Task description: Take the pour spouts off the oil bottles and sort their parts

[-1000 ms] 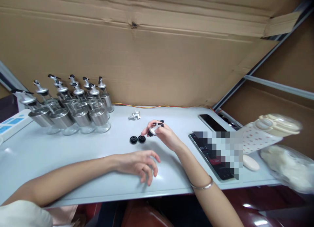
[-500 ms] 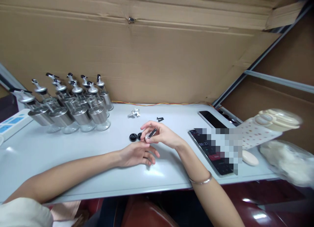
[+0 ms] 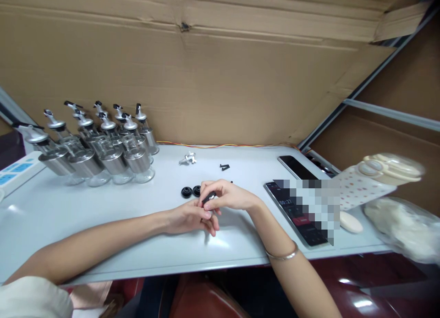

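Observation:
Above the table's front part, my two hands meet around a small pourer spout (image 3: 208, 198) with a black flap on top. My right hand (image 3: 233, 196) is closed on it from above, thumb and fingers pinching the flap area. From below and the left, my left hand (image 3: 187, 218) grips its lower end between thumb and forefinger, the other fingers loosely curled. The fingers hide most of the spout. Just behind the hands lie black round stoppers (image 3: 186, 192). Farther back are small black flaps (image 3: 224, 167) and silvery spout pieces (image 3: 188, 159).
Glass bottles with steel bands (image 3: 113, 162), many topped with pourers, crowd the left. A power strip (image 3: 20, 171) lies beyond them. On the right are two phones (image 3: 292, 212), a spotted cup (image 3: 367, 185), an oval white object (image 3: 350, 222) and a plastic bag (image 3: 402, 224). Cardboard (image 3: 220, 89) walls the back.
My right hand has lowered slightly and turned the spout, its black flap now under the fingers. My left thumb and fingers have closed in on the spout's lower end.

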{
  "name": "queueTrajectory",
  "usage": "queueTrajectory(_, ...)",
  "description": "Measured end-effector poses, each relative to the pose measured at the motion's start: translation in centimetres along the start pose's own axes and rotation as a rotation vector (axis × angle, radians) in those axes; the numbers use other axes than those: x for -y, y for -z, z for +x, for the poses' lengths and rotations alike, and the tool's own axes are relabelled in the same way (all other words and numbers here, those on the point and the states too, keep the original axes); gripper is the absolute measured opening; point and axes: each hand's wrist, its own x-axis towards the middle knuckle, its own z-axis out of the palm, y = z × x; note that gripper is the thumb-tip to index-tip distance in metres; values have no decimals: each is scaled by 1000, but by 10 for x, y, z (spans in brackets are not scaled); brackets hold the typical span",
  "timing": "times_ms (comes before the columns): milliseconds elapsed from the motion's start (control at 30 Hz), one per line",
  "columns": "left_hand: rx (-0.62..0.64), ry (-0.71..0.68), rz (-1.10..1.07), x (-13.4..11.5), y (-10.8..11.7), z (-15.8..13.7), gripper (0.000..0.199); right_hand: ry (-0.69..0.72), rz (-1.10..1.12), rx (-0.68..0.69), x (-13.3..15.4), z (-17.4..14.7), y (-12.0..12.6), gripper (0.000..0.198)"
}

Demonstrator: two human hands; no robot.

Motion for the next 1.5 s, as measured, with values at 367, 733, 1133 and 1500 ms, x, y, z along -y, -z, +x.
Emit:
queueTrajectory(367,65,176,278,-8,-4,-4,32,89,-189,2,8,1,-8,8)
queueTrajectory(733,-68,20,255,-5,-11,-1,41,253,-744,-311,-3,7,-21,21)
queueTrajectory(1133,-59,62,570,-7,-15,-5,29,187,-690,-414,-8,8,-23,45)
queueTrajectory(1500,-111,86,607,-6,-20,-7,30,-251,-695,-1008,-25,-3,46,23)
